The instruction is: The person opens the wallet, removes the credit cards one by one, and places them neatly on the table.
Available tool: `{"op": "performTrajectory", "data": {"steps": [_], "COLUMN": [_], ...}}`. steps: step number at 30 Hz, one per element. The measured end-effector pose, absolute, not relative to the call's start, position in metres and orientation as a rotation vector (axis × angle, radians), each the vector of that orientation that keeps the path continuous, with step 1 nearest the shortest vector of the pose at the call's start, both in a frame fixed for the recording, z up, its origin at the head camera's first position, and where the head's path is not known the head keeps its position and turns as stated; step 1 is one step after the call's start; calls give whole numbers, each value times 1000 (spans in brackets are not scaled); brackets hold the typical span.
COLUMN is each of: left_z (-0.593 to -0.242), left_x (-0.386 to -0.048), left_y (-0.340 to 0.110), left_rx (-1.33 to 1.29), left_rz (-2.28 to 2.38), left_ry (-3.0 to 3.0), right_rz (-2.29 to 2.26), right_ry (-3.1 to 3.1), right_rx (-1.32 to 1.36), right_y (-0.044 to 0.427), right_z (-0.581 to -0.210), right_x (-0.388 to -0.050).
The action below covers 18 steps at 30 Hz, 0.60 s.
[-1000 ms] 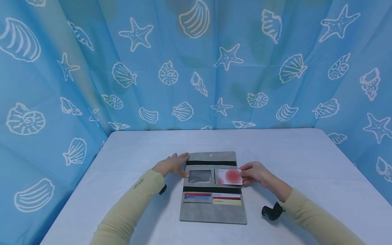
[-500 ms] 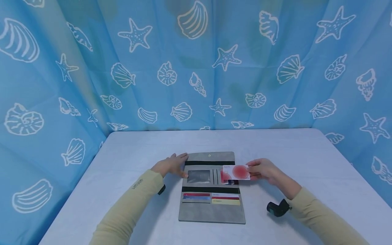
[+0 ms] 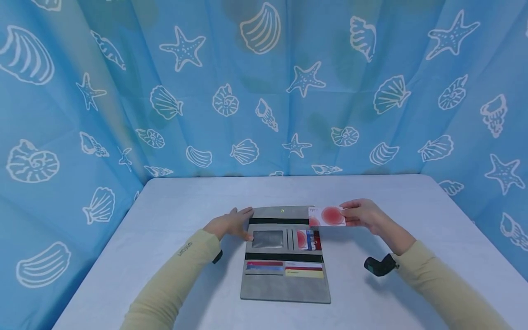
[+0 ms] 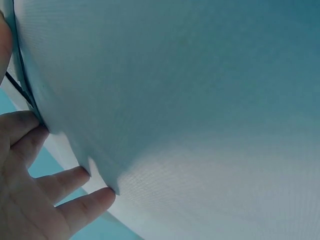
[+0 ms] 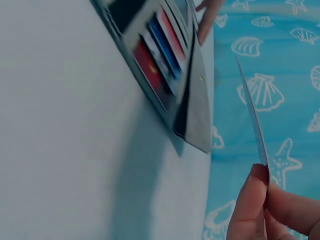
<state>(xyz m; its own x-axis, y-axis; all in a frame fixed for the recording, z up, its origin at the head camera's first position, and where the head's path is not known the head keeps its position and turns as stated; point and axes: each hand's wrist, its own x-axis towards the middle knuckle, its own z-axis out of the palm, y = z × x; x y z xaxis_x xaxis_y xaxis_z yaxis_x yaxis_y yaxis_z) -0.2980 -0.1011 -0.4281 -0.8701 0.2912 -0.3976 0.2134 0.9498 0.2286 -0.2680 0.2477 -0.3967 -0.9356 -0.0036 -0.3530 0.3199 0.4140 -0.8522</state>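
Observation:
A grey wallet [image 3: 284, 286] lies unfolded on the white table. My left hand [image 3: 231, 224] rests at its upper left edge, thumb on the wallet; in the left wrist view its fingers [image 4: 82, 207] are fairly straight and spread, tips against the cloth. My right hand [image 3: 363, 214] pinches a white card with red circles [image 3: 327, 216] by its right end, held above the wallet's upper right corner. The right wrist view shows this card [image 5: 254, 117] edge-on between thumb and fingers. Several cards [image 3: 308, 240] sit in the right middle slots, and more cards [image 3: 304, 269] fill the lower slots.
A clear window pocket [image 3: 268, 239] is at the wallet's left middle. The white-covered table [image 3: 185, 192] extends on all sides. Behind it hangs a blue curtain [image 3: 264, 91] with shell and starfish prints. A black wrist camera [image 3: 379, 265] is on the right wrist.
My right hand has drawn the red-circled card out of the right middle slot and lifted it up and right, uncovering the cards there. The left hand has stayed at the wallet's edge.

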Motion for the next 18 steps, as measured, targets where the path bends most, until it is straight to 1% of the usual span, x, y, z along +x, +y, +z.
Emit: {"op": "performTrajectory", "data": {"steps": [9,18], "left_z": [-430,-431], "left_x": [-299,-299], "left_y": [-102,-102], "left_rx": [359,343], "left_rz": [243,234], "left_ry": [2674,2673], "right_rz": [-1509,-1500], "right_ry": [2427,2492], "right_rx": [247,233], "right_y": [264,282], "right_z": [-375,-362], "right_x": [-279,-288]}}
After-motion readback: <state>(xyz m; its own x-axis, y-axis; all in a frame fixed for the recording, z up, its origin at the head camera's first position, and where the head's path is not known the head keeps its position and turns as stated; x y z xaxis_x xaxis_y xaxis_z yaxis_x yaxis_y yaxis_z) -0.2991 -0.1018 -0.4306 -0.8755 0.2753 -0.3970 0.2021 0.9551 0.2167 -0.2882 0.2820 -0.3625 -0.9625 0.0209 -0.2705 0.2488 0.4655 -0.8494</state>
